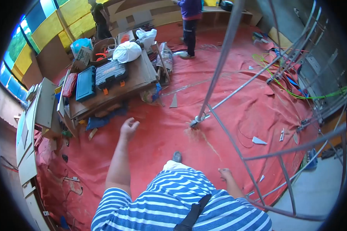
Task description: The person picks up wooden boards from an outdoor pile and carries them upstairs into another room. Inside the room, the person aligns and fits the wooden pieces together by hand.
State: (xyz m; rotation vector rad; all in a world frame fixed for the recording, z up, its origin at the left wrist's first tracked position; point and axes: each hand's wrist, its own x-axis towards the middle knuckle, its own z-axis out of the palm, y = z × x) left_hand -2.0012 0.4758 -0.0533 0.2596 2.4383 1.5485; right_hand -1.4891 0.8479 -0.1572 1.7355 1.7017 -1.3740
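The red floor sheet (pixel 154 154) lies rucked beneath the metal frame (pixel 219 59), so a careless step could catch on a fold or strut. On the table (pixel 137 75), ahead and left, a knock might tip the teal case (pixel 85 83); nearest it, the left hand (pixel 130 129) is loosely curled, empty, while the right hand (pixel 225 174), beside the frame, looks half-curled, its contents unclear.

Your front-left: bench (pixel 142 73), two tool cases (pixel 111 74) side by side on top, sack (pixel 127 51) behind. Your front-right: tube frame (pixel 221 57). Person (pixel 190 32) beyond, between bench and frame.
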